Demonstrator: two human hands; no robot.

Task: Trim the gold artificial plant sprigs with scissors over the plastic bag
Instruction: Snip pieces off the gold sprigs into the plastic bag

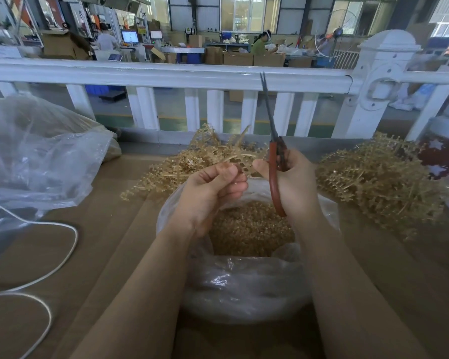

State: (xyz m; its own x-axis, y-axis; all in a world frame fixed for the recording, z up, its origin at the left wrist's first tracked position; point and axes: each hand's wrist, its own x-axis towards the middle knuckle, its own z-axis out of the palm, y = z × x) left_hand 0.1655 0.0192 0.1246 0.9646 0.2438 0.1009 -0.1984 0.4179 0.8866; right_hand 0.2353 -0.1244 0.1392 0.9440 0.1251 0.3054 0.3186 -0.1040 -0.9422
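**me:** Both forearms come in from the bottom, and right between them sits the plastic bag (244, 281), mouth rolled open, full of little gold trimmings (252, 229). It's on the brown table (109, 255), straight under my hands.

**other:** ok and what's each hand doing?

**me:** Left hand (213, 193) has its fingers curled in, pinching a gold sprig (213, 154) that fans out away from me. Right hand (293, 182) is wrapped round the red handles of the scissors (276, 161), blades pointing up toward the white railing (166, 73) with only a sliver of gap at the tips. The blades aren't on the sprig; my right thumb sits just beside it.

**other:** where's the rest of the stuff?

**me:** Big pile of gold sprigs (379, 182) on my right, more lying behind the one I'm holding. Off to the left a large clear bag (36, 156), crumpled, and a white cord (62, 255) looping over the table. Past the railing it's a workshop floor with cardboard boxes and people at benches, too far off to make out much.
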